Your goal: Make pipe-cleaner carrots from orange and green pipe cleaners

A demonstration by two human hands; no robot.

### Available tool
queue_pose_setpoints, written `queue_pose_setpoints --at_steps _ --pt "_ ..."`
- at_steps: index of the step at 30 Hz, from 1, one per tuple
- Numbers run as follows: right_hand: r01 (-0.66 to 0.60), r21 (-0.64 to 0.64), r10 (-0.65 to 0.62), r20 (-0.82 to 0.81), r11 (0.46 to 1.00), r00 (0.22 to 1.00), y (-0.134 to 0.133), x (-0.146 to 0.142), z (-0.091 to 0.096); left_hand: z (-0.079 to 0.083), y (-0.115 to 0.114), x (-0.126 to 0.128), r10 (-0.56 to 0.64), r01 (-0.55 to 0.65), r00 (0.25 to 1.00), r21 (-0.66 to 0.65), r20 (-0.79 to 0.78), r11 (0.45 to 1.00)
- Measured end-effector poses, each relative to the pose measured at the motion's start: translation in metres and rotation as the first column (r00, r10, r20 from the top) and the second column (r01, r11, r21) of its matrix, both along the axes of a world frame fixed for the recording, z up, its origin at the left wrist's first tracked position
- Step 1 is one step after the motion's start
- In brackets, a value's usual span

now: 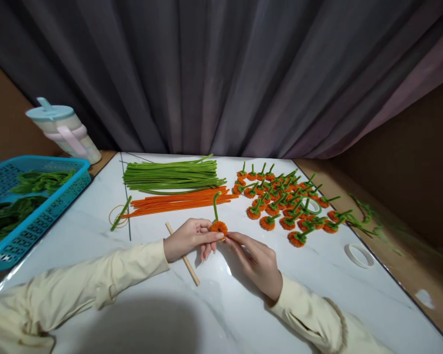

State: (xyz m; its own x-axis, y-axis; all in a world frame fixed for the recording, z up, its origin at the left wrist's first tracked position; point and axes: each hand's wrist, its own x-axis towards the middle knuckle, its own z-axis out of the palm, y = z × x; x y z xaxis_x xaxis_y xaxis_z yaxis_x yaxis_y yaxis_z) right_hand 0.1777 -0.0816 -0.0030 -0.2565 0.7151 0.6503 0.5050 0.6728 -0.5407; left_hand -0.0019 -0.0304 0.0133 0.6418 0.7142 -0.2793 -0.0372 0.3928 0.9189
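Observation:
Between my hands is a small orange pipe-cleaner pumpkin (pixel 218 227) with a green stem standing up from it. My left hand (pixel 192 239) pinches its left side between thumb and fingers. From the right, the fingertips of my right hand (pixel 256 263) press together at its lower right edge; whether they grip the rim or a loose end is too small to tell. Under my left wrist lies a thin wooden stick (pixel 186 260). Just beyond my hands are a row of orange pipe cleaners (pixel 177 200) and a thick bundle of green pipe cleaners (pixel 173 174).
Several finished orange pumpkins (pixel 268 222) with green stems crowd the right side, around a roll of tape (pixel 312 205). Another white tape roll (pixel 359 255) lies nearer. At left stand a blue basket (pixel 64 196) of green pieces and a tumbler (pixel 64 128). A short green piece (pixel 121 214) lies nearby.

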Motion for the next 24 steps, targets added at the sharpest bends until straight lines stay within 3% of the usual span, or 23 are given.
queue_pose_setpoints --at_steps 16,24 --pt "0.017 0.123 -0.031 0.116 0.992 0.993 -0.0007 0.0003 -0.0082 0.0001 -0.0007 0.001 -0.011 0.011 1.0 0.009 -0.028 1.0" --pt "-0.019 0.092 0.004 0.156 0.996 0.988 0.0007 0.0015 -0.0094 -0.0028 -0.0015 0.0011 -0.009 0.011 0.998 0.032 -0.058 0.999"
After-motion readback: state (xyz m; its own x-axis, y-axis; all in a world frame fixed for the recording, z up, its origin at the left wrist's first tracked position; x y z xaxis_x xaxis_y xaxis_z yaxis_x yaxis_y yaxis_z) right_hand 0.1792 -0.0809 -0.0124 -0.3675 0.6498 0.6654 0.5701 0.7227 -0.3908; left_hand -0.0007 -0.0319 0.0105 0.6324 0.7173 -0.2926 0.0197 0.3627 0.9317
